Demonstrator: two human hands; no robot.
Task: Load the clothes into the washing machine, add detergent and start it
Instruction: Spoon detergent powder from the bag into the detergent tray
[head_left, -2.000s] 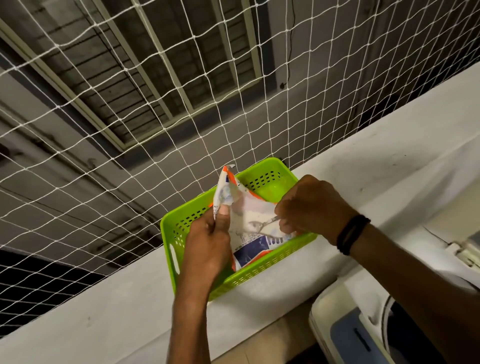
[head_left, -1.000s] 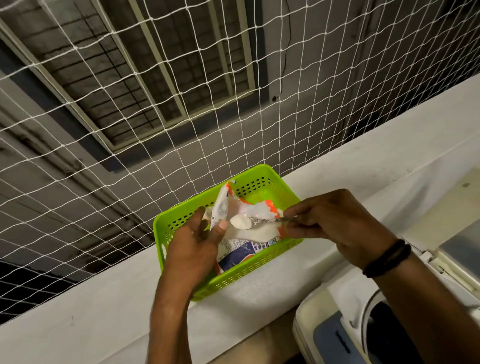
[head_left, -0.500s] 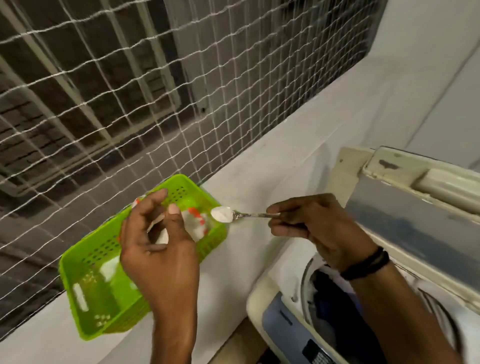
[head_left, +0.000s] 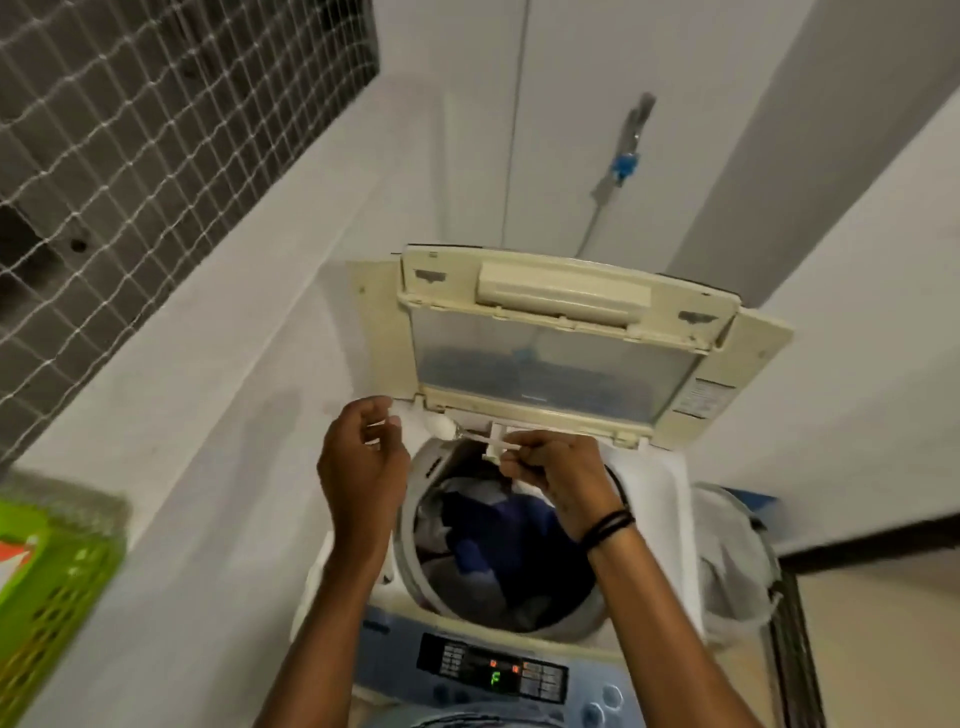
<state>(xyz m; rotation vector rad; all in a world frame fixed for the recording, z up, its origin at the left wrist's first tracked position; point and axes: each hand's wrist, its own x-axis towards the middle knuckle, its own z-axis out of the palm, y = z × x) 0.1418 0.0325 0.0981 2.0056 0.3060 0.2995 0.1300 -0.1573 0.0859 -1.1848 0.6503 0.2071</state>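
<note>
Head view, looking down into a narrow white-walled utility corner. One top-loading washing machine (head_left: 670, 499) stands against the far wall, its one lid (head_left: 561, 364) raised and leaning back. The drum is loaded: a heap of clothes (head_left: 498, 545), dark blue and grey, fills the opening. At the machine's near edge, one control panel (head_left: 493, 670) is lit, showing one green character and two small red lights.

Two hands are over the back-left edge of the machine top. The right hand (head_left: 561, 478) pinches the handle of one spoon (head_left: 448, 428) between thumb and fingertips; the bowl, heaped with white powder (head_left: 440, 424), sits level just beyond the drum's back-left rim, below the lid's lower edge. One black band (head_left: 608, 525) circles that wrist. The left hand (head_left: 363, 467) hovers beside the spoon bowl, fingers loosely curled, nothing visibly held; blur hides the fingertips.

One white ledge (head_left: 208, 415) runs along the machine's left side under a window covered by one white net (head_left: 130, 130). At the ledge's near end sits one green basket (head_left: 52, 597), containing one orange-and-white packet (head_left: 13, 561), well apart from both hands. One white mesh hamper (head_left: 732, 561) stands just beside the machine's right side. One pipe with a blue fitting (head_left: 621, 166) runs down the far wall.
</note>
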